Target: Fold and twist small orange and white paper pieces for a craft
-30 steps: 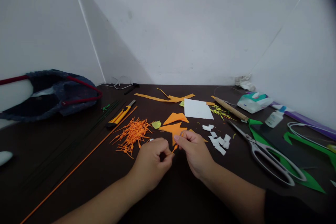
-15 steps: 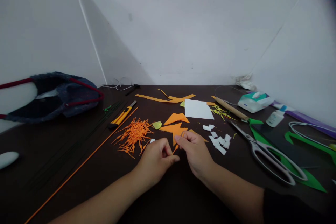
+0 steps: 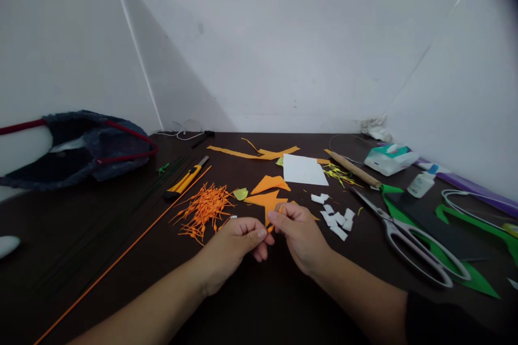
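Low in front of me, my left hand [image 3: 245,240] and my right hand [image 3: 301,234] almost touch at the fingertips. Between them is a small orange twisted-paper strand [image 3: 271,229] with a swollen bit, pinched from both sides; most of it is hidden by the fingers. Just left of my left hand lies a pile of similar thin orange strands [image 3: 208,206], many with a small bulge. Beyond the fingers are cut orange paper pieces [image 3: 269,185] and a yellow-green scrap [image 3: 240,194].
A yellow utility knife [image 3: 184,180] and long orange stick [image 3: 121,259] lie left. To the right are white paper bits [image 3: 340,220], large scissors [image 3: 404,240], a glue bottle [image 3: 422,183] and green paper [image 3: 479,280]. A white sheet [image 3: 304,169] lies behind. A denim bag [image 3: 117,145] sits far left.
My left hand has turned over: its thumb now lies on top at the strand, with the other fingers below. My right hand keeps its pinch in nearly the same place.
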Tool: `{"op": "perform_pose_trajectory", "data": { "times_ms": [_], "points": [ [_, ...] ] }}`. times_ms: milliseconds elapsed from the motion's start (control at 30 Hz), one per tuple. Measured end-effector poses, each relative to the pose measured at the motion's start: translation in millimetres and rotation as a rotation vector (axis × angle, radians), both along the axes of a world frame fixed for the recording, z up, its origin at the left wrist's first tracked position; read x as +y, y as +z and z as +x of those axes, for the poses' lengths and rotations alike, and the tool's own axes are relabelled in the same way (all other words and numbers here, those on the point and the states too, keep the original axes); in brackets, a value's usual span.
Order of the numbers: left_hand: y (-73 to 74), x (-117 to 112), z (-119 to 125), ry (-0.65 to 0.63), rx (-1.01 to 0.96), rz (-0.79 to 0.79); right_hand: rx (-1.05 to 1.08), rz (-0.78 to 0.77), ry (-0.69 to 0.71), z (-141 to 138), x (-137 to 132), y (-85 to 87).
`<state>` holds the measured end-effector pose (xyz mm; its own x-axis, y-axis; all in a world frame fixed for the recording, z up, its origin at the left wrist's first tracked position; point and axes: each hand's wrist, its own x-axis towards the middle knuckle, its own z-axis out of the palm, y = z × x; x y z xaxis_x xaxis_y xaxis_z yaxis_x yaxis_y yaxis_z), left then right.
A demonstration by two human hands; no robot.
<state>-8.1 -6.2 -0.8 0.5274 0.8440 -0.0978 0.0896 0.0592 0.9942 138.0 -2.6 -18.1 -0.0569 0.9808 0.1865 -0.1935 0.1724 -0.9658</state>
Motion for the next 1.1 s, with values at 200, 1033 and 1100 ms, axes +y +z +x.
{"op": "perform_pose_trajectory", "data": {
  "times_ms": [200, 1033, 1100],
  "points": [
    [2.2, -2.0, 0.5, 0.129, 0.1, 0.103, -0.053, -0.009, -0.039, -1.2, 0.1, -0.5],
    [1.4, -5.2, 1.6, 0.331, 0.287, 0.39, 0.089, -0.097, 0.044, -10.2, -2.9, -1.2],
    [0.8, -6.4, 1.7, 0.355, 0.362, 0.479, 0.071, -0.095, 0.02, -12.1, -3.5, -2.2]
  ]
}}
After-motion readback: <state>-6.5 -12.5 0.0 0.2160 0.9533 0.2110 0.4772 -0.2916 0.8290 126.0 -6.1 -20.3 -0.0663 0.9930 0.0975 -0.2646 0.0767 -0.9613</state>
